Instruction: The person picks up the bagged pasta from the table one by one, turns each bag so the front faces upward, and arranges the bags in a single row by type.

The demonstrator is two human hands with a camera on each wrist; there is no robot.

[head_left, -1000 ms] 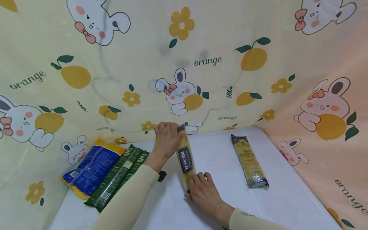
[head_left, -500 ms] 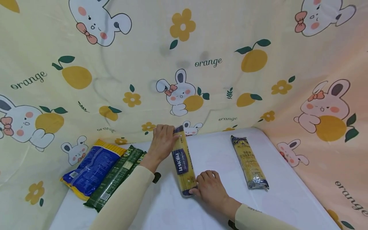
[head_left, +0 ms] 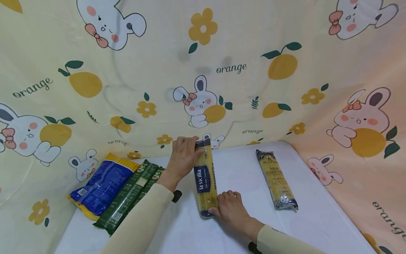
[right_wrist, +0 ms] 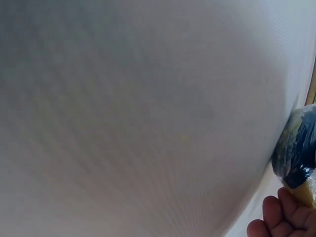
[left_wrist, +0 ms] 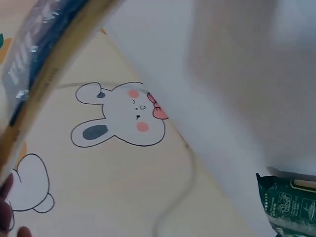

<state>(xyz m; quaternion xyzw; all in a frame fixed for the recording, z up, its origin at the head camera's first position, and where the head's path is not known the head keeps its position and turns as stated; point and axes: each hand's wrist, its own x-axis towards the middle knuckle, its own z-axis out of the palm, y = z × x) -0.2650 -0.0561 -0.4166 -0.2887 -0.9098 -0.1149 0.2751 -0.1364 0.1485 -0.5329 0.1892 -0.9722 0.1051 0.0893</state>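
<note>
Both hands hold a pack of spaghetti (head_left: 206, 180) with a dark blue "la sicilia" label, lengthwise away from the person and its label facing up toward the head camera. The left hand (head_left: 184, 155) grips its far end, thumb over the front. At the near end, the right hand (head_left: 231, 210) pinches the lower right corner with thumb and fingers. The left wrist view has the pack's edge (left_wrist: 49, 74) crossing its upper left corner. In the right wrist view, the dark blue end (right_wrist: 296, 148) shows beside the right fingers (right_wrist: 281, 217).
On the white table (head_left: 241, 169), a similar yellow pasta pack (head_left: 276, 180) lies to the right. At the left lie a blue and yellow bag (head_left: 103, 187) and two green packs (head_left: 127, 197), partly behind the left sleeve. A patterned cloth (head_left: 152, 70) hangs behind and at the right.
The spaghetti pack has turned its label from facing sideways to facing up. The right hand has shifted to its lower right corner. The other packs lie as before.
</note>
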